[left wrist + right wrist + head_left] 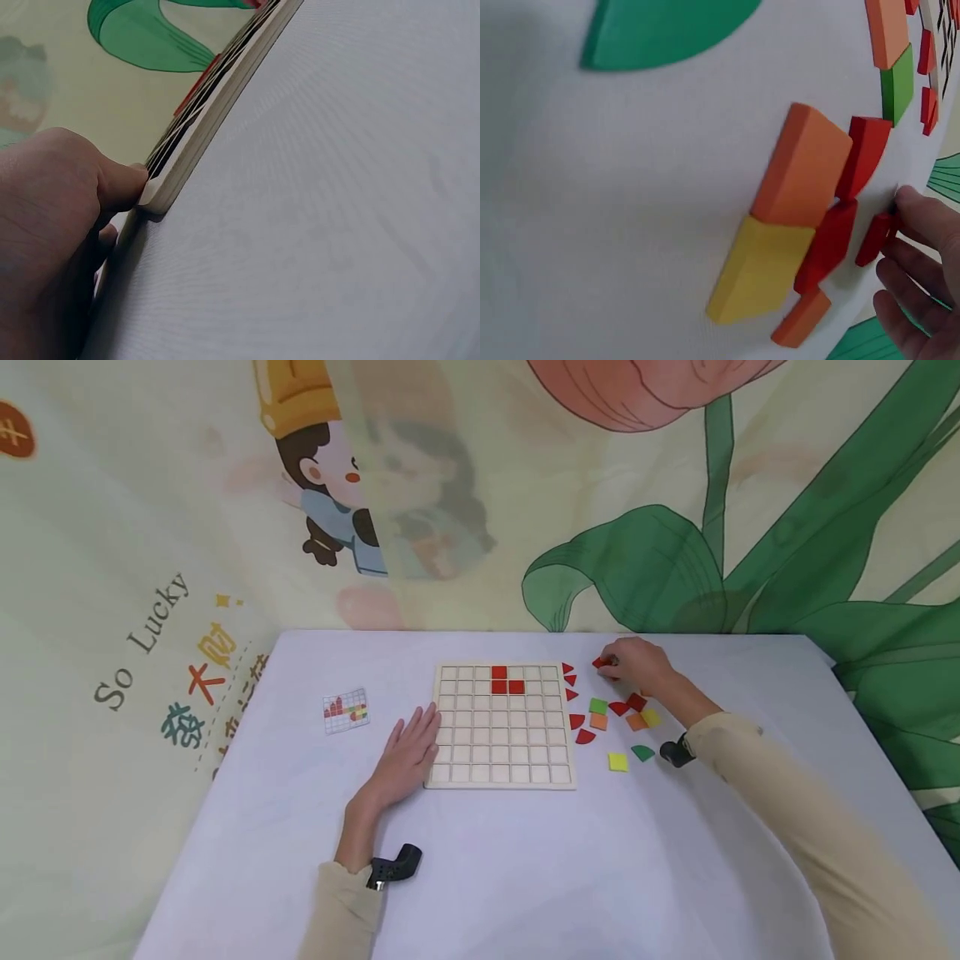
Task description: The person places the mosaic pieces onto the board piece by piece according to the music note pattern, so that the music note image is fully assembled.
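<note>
A wooden grid board (501, 782) lies on the white table, with three red square tiles (499, 687) set in cells near its top edge. Along the board's left edge rests my left hand (405, 758), fingers extended; its thumb touches the board's corner (156, 196) in the left wrist view. Beyond the loose tiles at the right, my right hand (637, 665) pinches a small red tile (875, 238) between thumb and fingers. The fingers partly hide that tile's shape. Several red wedge-shaped tiles (577, 722) line the board's right side.
Right of the board lie loose green (597, 705), orange (597, 721) and yellow (618, 762) squares, a green quarter-circle tile (642, 752) and more red pieces. A printed pattern card (347, 711) sits left of the board. A patterned curtain (465, 602) stands behind the table.
</note>
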The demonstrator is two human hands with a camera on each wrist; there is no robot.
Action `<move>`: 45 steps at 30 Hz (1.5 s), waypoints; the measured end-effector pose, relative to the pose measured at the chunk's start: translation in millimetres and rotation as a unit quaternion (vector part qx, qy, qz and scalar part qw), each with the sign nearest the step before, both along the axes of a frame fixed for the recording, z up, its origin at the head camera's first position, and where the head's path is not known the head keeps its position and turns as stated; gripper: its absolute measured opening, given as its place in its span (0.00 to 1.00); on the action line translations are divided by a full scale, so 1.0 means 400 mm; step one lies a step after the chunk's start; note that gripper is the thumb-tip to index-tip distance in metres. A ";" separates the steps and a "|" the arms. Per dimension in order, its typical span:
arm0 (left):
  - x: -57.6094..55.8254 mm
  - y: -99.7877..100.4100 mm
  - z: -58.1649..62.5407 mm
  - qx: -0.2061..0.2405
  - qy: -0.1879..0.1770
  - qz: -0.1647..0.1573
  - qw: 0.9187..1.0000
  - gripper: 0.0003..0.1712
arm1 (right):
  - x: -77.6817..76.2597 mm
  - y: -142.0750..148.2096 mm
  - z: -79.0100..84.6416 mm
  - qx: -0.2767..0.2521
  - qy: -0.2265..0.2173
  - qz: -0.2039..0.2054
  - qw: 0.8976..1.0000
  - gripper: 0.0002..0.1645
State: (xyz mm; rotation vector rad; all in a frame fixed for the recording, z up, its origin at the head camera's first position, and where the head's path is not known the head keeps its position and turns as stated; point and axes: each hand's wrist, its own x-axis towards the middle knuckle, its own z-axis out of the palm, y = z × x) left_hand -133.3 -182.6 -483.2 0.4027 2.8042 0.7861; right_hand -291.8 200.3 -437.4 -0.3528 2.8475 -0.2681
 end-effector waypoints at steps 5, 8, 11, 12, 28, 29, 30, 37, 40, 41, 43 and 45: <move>0.001 0.007 0.004 -0.001 -0.002 -0.004 1.000 0.32 | 0.002 -0.006 -0.002 -0.073 0.018 -0.012 0.997 0.20; 0.000 0.007 0.006 -0.004 0.004 -0.003 1.000 0.32 | 0.008 -0.047 0.013 -0.129 0.068 0.033 0.989 0.19; 0.000 0.004 0.006 -0.004 0.005 -0.002 1.000 0.32 | 0.034 -0.123 0.022 -0.159 0.106 0.122 0.974 0.17; 0.001 0.004 0.005 -0.003 0.005 -0.001 1.000 0.32 | 0.046 -0.151 0.019 -0.162 0.113 0.157 0.968 0.16; -0.005 0.006 0.002 -0.002 0.004 0.006 1.000 0.32 | 0.094 -0.317 -0.025 -0.094 0.077 0.310 0.943 0.11; -0.005 0.006 0.002 -0.003 0.004 0.007 1.000 0.32 | 0.093 -0.317 -0.025 -0.098 0.075 0.316 0.941 0.11; -0.005 0.006 0.001 -0.003 0.003 0.007 1.000 0.32 | 0.092 -0.318 -0.025 -0.101 0.075 0.322 0.938 0.11; -0.007 0.006 -0.003 -0.006 0.010 0.008 1.000 0.33 | 0.101 -0.327 -0.029 -0.072 0.096 0.333 0.935 0.10; -0.008 0.006 -0.006 -0.002 0.016 0.008 1.000 0.32 | 0.113 -0.321 -0.025 -0.044 0.127 0.339 0.931 0.12; -0.008 0.005 -0.006 -0.002 0.017 0.007 1.000 0.32 | 0.116 -0.314 -0.022 -0.040 0.137 0.337 0.931 0.12; -0.009 0.004 -0.006 0.000 0.020 0.004 1.000 0.32 | 0.121 -0.291 -0.013 -0.034 0.146 0.322 0.935 0.15; -0.008 0.001 -0.004 0.000 0.019 0.004 1.000 0.33 | 0.122 -0.254 -0.001 -0.042 0.139 0.293 0.945 0.19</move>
